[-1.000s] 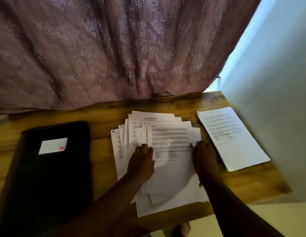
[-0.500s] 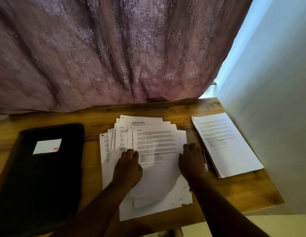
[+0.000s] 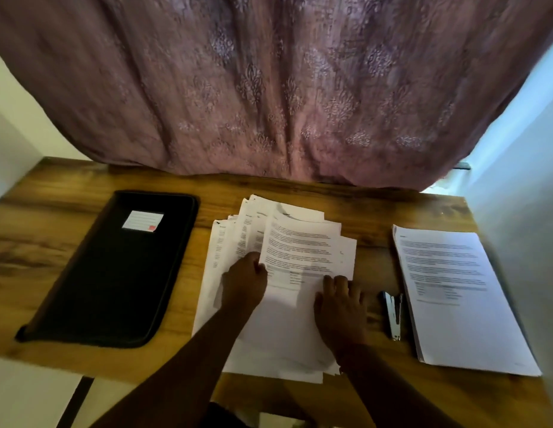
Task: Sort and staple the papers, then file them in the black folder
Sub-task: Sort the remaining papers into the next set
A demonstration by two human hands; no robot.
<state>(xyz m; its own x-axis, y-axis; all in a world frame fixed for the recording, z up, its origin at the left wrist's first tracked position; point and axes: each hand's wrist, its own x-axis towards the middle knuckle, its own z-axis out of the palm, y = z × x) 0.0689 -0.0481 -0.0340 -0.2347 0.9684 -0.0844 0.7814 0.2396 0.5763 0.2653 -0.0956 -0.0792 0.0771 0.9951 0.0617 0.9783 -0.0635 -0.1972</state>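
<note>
1. Desk (image 3: 68, 242): everything lies on it, under a mauve curtain (image 3: 269, 88)
2. Folder (image 3: 114, 273): black, shut, flat at the left; contents hidden
3. Loose papers (image 3: 300, 335): fanned mid-desk; a neat stack (image 3: 454, 288) lies apart at the right
4. Left hand (image 3: 244, 282): fingers seem to pinch the top sheet's edge
5. Right hand (image 3: 340, 304): fingers flat, pressing the pile; I'd pin it firmly so one sheet lifts alone
6. Stapler (image 3: 392, 313): just beside the stack, untouched
</note>
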